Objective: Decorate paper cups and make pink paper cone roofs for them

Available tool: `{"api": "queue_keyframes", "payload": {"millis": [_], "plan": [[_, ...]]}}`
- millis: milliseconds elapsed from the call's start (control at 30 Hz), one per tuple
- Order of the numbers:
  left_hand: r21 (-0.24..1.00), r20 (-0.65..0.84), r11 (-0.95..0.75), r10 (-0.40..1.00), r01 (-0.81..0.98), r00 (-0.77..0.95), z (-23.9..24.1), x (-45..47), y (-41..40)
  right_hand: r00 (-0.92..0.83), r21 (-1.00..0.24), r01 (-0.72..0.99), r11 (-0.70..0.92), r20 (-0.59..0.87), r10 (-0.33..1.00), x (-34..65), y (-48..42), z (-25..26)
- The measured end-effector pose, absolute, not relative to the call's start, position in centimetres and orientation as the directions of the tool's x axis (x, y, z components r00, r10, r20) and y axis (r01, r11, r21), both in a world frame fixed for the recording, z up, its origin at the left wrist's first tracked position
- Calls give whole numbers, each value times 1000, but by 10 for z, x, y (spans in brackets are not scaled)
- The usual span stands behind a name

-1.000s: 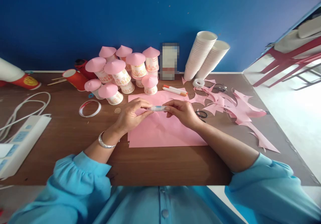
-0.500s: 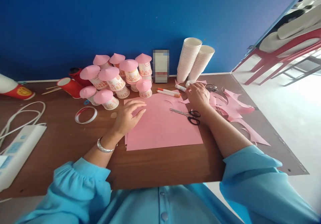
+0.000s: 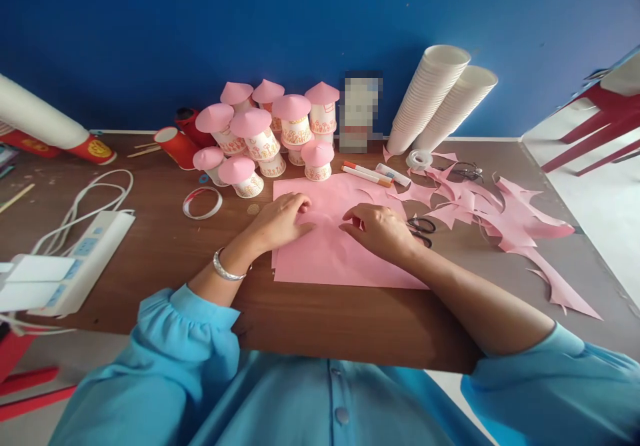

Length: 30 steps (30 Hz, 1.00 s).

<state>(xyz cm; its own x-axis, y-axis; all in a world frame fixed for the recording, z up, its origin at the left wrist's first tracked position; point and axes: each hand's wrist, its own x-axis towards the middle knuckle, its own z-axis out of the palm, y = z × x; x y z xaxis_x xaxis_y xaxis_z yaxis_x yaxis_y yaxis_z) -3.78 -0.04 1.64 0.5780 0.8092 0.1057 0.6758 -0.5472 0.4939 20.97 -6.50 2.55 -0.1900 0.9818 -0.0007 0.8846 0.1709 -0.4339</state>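
Note:
Pink paper sheets (image 3: 320, 263) lie flat on the brown table. Over their left part is my left hand (image 3: 283, 223), thumb and fingers apart, with nothing held. My right hand (image 3: 383, 229) hovers over or rests on the right part, loosely curled and holding nothing, with a gap between thumb and fingers. It hides the blades of the scissors (image 3: 423, 226), whose black handles show beside it. At the sheets' far edge lie an orange-and-white marker (image 3: 367, 175) and a white tube with a cap (image 3: 393, 174). A roll of clear tape (image 3: 419, 160) sits just beyond.
Paper cups with pink cone roofs (image 3: 293, 123) stand at the back. Behind on the right lean stacks of white cups (image 3: 430, 99). Pink scraps (image 3: 520, 219) and glasses (image 3: 467, 171) lie right. A tape ring (image 3: 202, 203), red cup (image 3: 175, 147) and power strip (image 3: 95, 253) are left.
My right hand has left the tape roll and come back over the pink sheets near my left hand. The view has shifted, so the table things appear elsewhere in the picture.

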Motion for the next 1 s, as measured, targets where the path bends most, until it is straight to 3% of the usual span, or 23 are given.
{"api": "queue_keyframes", "payload": {"millis": [233, 333, 467, 567, 733, 867, 1000], "plan": [[681, 3, -426, 815, 596, 579, 12, -37, 4, -214, -437, 883, 170, -53, 975, 202, -70, 23], [783, 31, -366, 831, 503, 556, 24, -32, 0, -203, -559, 814, 154, -25, 979, 202, -70, 21], [950, 18, -152, 898, 271, 440, 42, -26, -9, -134, -859, 506, 84, 17, 991, 206, -63, 15], [998, -46, 22, 920, 66, 389, 45, -21, -14, -66, -978, 208, 19, 6, 998, 209, -59, 14], [973, -177, 218, 912, -72, 370, 39, -12, -24, -94, -984, -151, -90, -77, 993, 208, -58, 17], [959, -228, 272, 900, -73, 371, 39, -7, -30, -52, -971, -215, -100, -91, 994, 206, -60, 19], [983, -166, 183, 931, -22, 324, 37, -6, -31, -69, -970, -197, -144, -133, 989, 204, -62, 21]]}}
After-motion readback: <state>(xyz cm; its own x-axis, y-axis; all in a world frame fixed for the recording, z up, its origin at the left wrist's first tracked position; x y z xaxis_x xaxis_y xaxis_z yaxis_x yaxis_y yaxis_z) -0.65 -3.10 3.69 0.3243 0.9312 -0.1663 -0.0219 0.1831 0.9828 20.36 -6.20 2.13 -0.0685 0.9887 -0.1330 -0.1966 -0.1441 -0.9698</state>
